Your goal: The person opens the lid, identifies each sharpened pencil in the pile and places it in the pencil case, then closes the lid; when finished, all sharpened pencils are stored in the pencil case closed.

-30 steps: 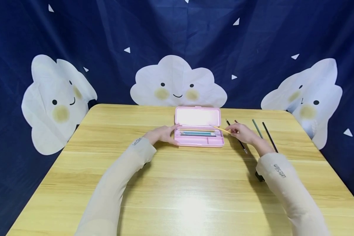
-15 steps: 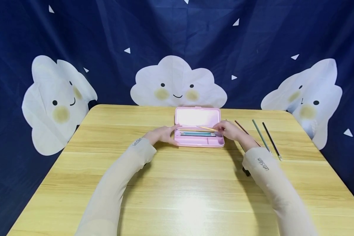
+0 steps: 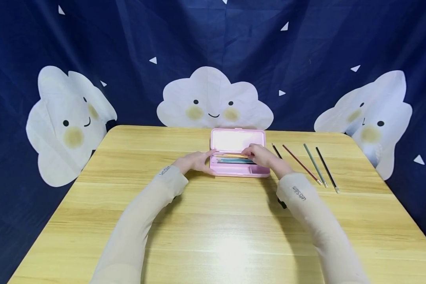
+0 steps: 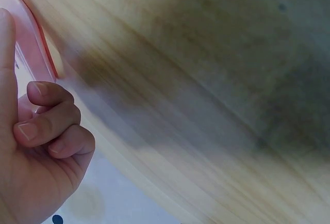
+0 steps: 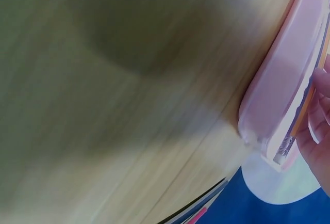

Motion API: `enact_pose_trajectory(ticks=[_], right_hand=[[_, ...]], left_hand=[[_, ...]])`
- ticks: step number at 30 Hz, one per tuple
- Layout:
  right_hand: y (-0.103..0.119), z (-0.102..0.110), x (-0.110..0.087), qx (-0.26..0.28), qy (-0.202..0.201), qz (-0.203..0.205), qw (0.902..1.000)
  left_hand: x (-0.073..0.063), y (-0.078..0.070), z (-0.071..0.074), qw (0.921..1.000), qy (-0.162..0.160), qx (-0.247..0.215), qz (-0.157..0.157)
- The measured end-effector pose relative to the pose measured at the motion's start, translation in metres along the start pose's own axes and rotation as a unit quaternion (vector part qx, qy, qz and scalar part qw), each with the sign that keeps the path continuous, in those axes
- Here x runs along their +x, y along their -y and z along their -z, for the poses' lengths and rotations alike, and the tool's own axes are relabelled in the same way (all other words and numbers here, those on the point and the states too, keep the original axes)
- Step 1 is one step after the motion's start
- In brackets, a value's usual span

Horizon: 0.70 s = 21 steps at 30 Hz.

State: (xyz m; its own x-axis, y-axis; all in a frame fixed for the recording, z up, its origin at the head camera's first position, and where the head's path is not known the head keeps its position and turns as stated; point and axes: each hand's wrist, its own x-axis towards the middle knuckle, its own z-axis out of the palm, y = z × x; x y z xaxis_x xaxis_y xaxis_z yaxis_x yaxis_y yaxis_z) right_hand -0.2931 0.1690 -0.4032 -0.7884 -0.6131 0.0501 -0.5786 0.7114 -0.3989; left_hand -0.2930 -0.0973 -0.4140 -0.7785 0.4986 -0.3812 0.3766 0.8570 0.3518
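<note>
A pink pencil case [image 3: 230, 170] lies unfolded near the back of the table, its lid [image 3: 230, 139] tipped back. Several pencils [image 3: 230, 161], bluish ones among them, lie in its long compartment. My left hand [image 3: 196, 161] holds the case's left end, thumb and finger at its two corners; the left wrist view shows the other fingers curled. Over the case's right half, my right hand [image 3: 260, 155] pinches a yellow pencil [image 5: 314, 90] that lies lengthwise over the compartment. That hand hides the right ends of the pencils in the head view.
Right of the case lie a black pencil [image 3: 276, 150], a red pencil [image 3: 301, 164], a green pencil [image 3: 315, 165] and another black pencil [image 3: 327, 169], spread side by side on the wooden table [image 3: 198, 221]. A dark blue cloud-print curtain [image 3: 298, 51] hangs behind the table's back edge.
My right hand has moved left with the yellow pencil, from beside the case to over its compartment, uncovering the loose pencils on the right. My left hand has stayed at the case's left end.
</note>
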Motion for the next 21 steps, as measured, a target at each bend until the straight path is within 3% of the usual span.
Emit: enact_pose_trajectory(ticks=[14, 21], right_hand=[[0.011, -0.009, 0.018, -0.016, 0.011, -0.001, 0.9998], [0.009, -0.009, 0.019, -0.023, -0.022, -0.004, 0.9995]], left_hand=[[0.001, 0.002, 0.000, 0.9999, -0.005, 0.009, -0.008], [-0.001, 0.001, 0.001, 1.0000, 0.002, 0.002, -0.002]])
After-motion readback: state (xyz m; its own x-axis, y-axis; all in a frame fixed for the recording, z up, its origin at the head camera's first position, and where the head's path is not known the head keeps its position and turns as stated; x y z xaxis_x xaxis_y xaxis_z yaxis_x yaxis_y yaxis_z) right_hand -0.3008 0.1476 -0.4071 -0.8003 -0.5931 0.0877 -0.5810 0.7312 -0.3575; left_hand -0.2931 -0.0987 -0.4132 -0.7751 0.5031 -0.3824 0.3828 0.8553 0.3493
